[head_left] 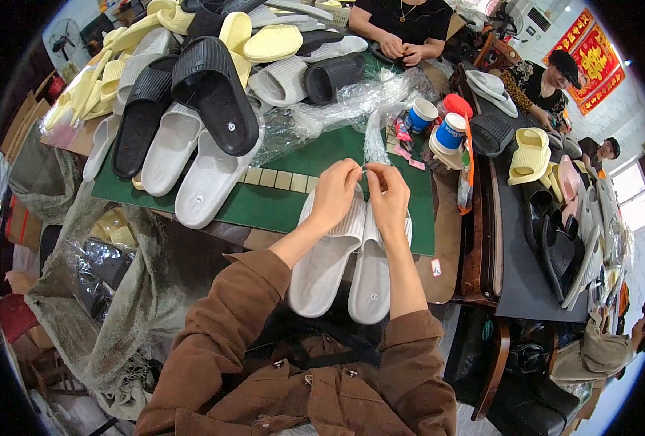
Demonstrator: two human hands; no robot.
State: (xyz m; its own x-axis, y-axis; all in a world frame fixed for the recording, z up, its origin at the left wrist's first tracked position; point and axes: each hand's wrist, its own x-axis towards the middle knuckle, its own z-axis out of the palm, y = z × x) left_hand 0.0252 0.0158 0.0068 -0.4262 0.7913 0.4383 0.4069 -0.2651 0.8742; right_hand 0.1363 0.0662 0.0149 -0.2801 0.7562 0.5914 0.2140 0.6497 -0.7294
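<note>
Before me a pair of light grey slide slippers, the left slipper and the right slipper, lies side by side with toes away from me. Their heels reach past the near edge of the green mat. My left hand and my right hand meet above the ribbed straps, fingertips pinched close together. Whatever sits between the fingertips is too small to name. Just beyond my hands a bundle of clear plastic bags lies on the mat.
Black, grey and yellow slippers are heaped at the far left. Blue-and-white tubs stand at the right, near pink scraps. A row of cream squares lies on the mat. Other people sit across and right, beside more slippers.
</note>
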